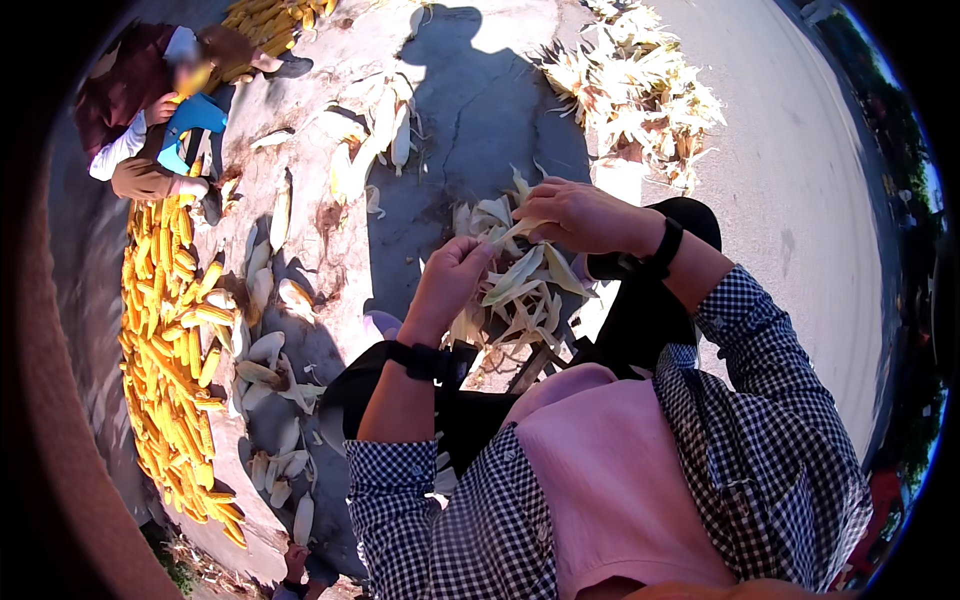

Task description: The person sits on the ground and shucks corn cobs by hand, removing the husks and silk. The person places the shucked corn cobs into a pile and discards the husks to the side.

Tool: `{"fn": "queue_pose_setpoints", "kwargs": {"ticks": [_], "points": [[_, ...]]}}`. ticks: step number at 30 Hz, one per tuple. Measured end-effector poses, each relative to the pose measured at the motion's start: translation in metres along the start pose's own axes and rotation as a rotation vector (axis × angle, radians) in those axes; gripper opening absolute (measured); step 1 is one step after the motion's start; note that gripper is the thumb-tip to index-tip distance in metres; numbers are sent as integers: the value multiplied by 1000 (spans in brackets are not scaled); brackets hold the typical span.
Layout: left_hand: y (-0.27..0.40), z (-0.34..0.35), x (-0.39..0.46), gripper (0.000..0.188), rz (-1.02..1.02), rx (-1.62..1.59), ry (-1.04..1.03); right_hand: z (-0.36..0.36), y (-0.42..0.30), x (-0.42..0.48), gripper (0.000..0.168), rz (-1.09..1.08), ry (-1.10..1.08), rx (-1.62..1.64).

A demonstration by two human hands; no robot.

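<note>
My left hand [454, 281] pinches the end of a pale corn husk strip [511, 234] between thumb and fingers. At the strip's other end, my right hand [574, 216] is closed over the husk, palm down. Beneath both hands, between my knees, lies a heap of loose green-white corn husks [525, 300]. Whether either hand holds anything more inside the leaves cannot be seen.
Husked yellow corn cobs [165, 375] form a long pile at left. Unhusked ears [262, 352] lie scattered nearer me. Dry husks [637, 90] are heaped at upper right. Another person [135, 97] sits at upper left; another person's hand [296, 559] shows at the bottom.
</note>
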State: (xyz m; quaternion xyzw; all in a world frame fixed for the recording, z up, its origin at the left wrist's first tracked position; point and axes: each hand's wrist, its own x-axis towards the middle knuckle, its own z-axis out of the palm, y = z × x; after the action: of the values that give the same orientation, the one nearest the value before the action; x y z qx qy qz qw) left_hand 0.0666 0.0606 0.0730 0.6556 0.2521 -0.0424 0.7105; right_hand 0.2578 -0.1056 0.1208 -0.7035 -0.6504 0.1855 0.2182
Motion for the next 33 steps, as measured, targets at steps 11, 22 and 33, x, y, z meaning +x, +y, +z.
{"fn": "queue_pose_setpoints", "kwargs": {"ticks": [11,22,33], "points": [[-2,21,7,24,-161,-99,-296,38,-27,-13,50,-19,-140,-146],[21,-16,7,24,34,-102,128,8,12,-11,16,409,121,338],[-99,-63,1,26,-324,27,331,-39,86,-36,20,403,614,1079]]}}
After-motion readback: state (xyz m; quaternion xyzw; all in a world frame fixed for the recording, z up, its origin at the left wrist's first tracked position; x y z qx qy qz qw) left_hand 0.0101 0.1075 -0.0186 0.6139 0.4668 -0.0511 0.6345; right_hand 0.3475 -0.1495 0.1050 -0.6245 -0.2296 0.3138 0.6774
